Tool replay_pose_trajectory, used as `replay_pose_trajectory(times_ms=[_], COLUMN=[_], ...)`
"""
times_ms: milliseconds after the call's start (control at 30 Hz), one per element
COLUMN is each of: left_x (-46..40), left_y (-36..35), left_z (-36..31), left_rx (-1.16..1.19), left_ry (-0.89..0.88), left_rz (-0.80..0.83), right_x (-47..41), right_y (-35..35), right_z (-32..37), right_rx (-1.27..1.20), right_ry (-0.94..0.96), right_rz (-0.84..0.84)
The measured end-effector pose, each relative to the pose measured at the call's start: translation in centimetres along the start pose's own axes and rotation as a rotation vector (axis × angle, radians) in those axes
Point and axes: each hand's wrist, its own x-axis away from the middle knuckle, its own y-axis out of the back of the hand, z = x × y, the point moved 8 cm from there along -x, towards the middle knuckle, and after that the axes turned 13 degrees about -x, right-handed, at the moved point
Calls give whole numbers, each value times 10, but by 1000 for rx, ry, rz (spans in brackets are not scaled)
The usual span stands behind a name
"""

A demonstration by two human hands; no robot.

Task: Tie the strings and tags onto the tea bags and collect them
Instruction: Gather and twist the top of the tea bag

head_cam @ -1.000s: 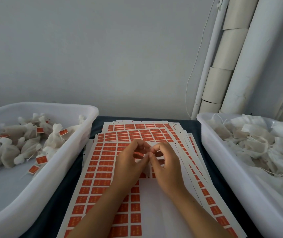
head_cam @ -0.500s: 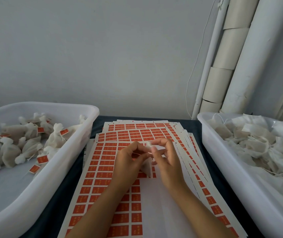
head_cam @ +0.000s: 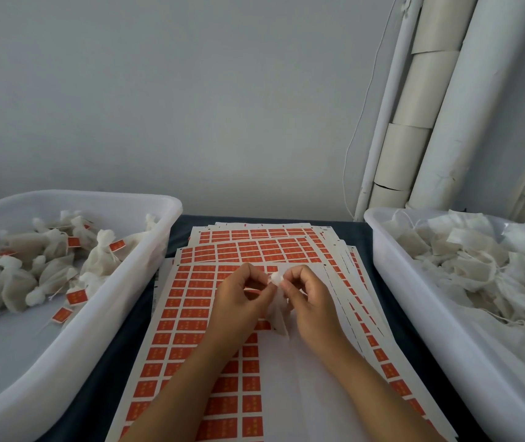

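**Tea bag raised between both hands**

Dark worktop (head_cam: 361, 237) carries two white bins (head_cam: 73, 333) flanking red tag sheets (head_cam: 191, 301). Left hand (head_cam: 239, 301) and right hand (head_cam: 314, 306) pinch one tea bag's (head_cam: 277, 309) gathered neck; since the previous frame, the bag hangs lower and more exposed.

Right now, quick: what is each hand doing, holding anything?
Left hand: fingers curled, pinching the gathered neck of the tea bag.
Right hand: fingers curled, pinching the same tea bag at its top.
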Motion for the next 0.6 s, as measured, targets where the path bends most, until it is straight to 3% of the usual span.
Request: replay_pose_trajectory(times_ms=[233,400,600], left_x=[-1,-3,-3], left_y=[3,9,-1], left_z=[3,10,0], left_rx=[-7,111,11], left_ry=[23,91,-9], left_rz=[-16,-39,96], right_x=[2,3,2], right_y=[-3,-3,5], right_z=[10,11,10], right_rx=[17,-6,-103], right_ry=[99,86,29], right_rz=[31,40,-33])
